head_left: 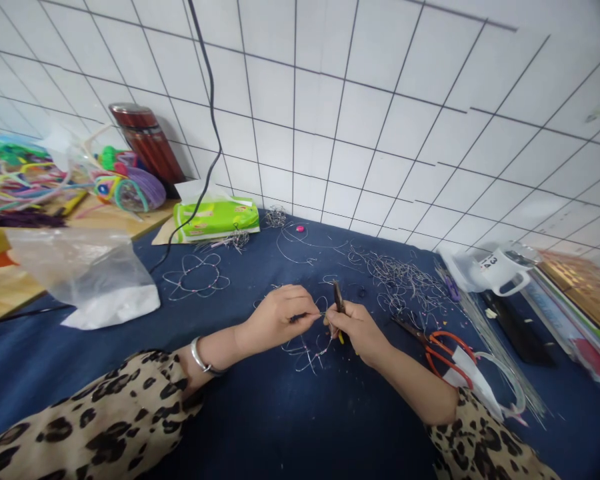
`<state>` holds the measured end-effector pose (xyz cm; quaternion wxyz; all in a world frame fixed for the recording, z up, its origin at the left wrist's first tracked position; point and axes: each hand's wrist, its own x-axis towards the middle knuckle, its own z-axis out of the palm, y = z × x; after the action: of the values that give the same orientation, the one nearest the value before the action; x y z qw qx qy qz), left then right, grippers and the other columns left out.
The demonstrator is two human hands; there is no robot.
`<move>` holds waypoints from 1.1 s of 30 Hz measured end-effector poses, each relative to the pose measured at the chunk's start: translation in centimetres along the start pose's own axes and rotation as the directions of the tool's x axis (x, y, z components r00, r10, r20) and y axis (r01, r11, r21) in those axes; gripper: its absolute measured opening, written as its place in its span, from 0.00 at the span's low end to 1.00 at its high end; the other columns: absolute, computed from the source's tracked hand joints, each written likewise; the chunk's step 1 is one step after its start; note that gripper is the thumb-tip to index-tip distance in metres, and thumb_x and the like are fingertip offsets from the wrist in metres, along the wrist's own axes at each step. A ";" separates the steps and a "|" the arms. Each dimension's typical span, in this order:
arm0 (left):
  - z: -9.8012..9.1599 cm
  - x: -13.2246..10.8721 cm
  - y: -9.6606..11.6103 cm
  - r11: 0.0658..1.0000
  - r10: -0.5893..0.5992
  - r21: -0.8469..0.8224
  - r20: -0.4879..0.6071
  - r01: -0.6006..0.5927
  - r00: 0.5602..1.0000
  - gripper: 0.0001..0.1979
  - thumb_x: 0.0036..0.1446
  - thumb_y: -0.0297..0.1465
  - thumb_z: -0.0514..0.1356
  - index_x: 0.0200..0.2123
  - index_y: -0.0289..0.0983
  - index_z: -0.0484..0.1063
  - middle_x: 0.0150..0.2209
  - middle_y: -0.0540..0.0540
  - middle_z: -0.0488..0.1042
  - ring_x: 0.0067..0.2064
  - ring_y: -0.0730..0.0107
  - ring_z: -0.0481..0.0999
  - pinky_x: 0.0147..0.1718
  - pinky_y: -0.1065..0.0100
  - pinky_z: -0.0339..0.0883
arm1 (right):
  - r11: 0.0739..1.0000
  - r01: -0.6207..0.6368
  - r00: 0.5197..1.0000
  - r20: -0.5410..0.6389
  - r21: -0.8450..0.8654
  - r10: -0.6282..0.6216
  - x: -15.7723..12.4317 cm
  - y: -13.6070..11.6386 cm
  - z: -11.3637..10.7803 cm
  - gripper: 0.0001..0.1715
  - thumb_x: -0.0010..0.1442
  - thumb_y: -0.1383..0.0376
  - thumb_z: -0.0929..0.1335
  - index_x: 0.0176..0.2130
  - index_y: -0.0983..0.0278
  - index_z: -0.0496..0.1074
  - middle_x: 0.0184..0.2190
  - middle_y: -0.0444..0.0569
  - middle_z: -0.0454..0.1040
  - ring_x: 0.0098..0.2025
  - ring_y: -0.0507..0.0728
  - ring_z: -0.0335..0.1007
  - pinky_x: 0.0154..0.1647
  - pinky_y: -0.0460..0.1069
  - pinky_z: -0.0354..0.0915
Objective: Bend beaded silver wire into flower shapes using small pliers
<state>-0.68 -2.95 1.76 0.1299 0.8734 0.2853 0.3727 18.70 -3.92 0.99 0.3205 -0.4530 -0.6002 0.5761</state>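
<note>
My left hand [283,313] pinches a thin wire at its fingertips, over the middle of the blue cloth. That wire belongs, as far as I can see, to a looped wire piece with small pink beads [307,353] hanging below both hands. Close beside it, my right hand [357,327] is closed around a pair of pliers [338,297], dark jaws pointing up and a bit of yellow handle showing underneath. The exact spot where jaws and wire meet is too small to make out. A flower-shaped wire ring with beads [196,275] lies to the left.
Orange-handled scissors [450,353], tangled wire scraps [403,273] and straight wires [505,363] lie to the right, near a white mug [503,270]. At left are a bag of white material [115,293], a green tissue pack [215,220] and a red thermos [147,143]. A black cable [213,100] hangs down.
</note>
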 end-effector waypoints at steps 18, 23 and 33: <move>-1.1 0.5 0.6 0.910 -0.273 -0.286 0.128 0.299 0.953 0.08 0.57 0.30 0.55 0.27 0.34 0.68 0.27 0.49 0.69 0.29 0.75 0.68 0.30 0.71 0.63 | 0.999 0.036 0.999 0.034 -0.001 -0.036 -0.1 -0.5 0.0 0.12 0.56 0.58 0.63 0.27 0.65 0.64 0.22 0.42 0.64 0.25 0.49 0.61 0.29 0.45 0.60; -0.5 0.2 -0.3 0.787 -0.344 -0.490 0.158 0.376 0.926 0.09 0.58 0.33 0.55 0.30 0.33 0.67 0.31 0.47 0.69 0.33 0.74 0.68 0.34 0.69 0.64 | 0.993 0.079 0.995 0.066 -0.088 -0.074 -0.1 -0.6 -0.1 0.15 0.58 0.56 0.61 0.30 0.65 0.65 0.24 0.42 0.65 0.26 0.49 0.62 0.30 0.46 0.60; -0.5 -0.4 -0.9 0.809 -0.421 -0.400 0.116 0.430 0.900 0.10 0.58 0.35 0.54 0.31 0.33 0.68 0.27 0.50 0.68 0.30 0.75 0.66 0.30 0.71 0.62 | 0.459 0.221 0.957 0.101 -0.860 -0.272 -0.9 -3.8 -1.3 0.20 0.60 0.51 0.58 0.31 0.63 0.65 0.27 0.46 0.67 0.29 0.52 0.60 0.29 0.47 0.50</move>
<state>-1.64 -2.44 1.48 0.3960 0.7431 0.3861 0.3767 19.60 -3.95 5.03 0.1456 -0.4749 -0.8575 0.1344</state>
